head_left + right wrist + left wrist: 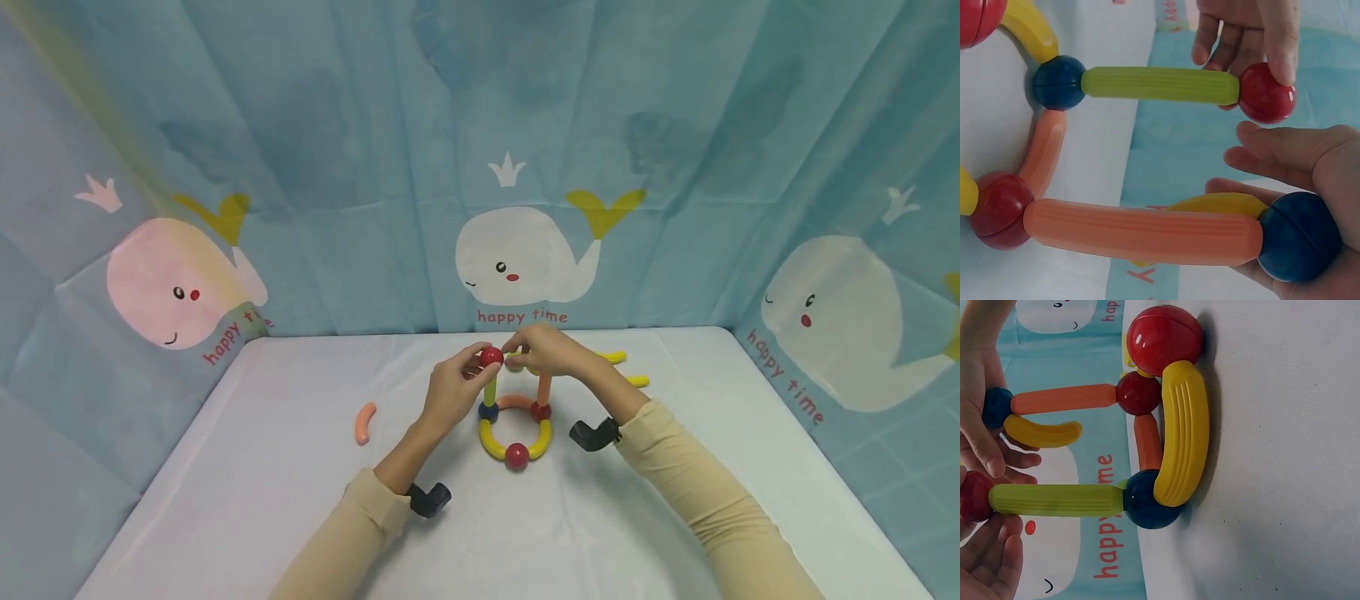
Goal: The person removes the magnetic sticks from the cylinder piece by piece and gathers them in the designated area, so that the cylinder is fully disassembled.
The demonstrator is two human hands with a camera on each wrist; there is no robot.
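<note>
My left hand (452, 387) pinches a red ball (492, 357) that tops an upright green stick (490, 393). Beside it an orange stick (544, 390) stands upright, capped by a blue ball (1299, 236) with a curved yellow stick (1216, 202) joined to it. Around that blue ball lies my right hand (546, 350), its fingers stretched toward the red ball in the left hand. Both uprights rise from a ring on the table: curved yellow sticks (491, 443), a curved orange stick (514, 402), a front red ball (517, 456), a blue ball (488, 411) and another red ball (541, 411).
A loose curved orange stick (364, 422) lies left of the ring. Yellow sticks (638, 381) lie behind the right forearm, partly covered by it. The white table (285, 492) meets a whale-printed curtain (360, 250) at its back and sides.
</note>
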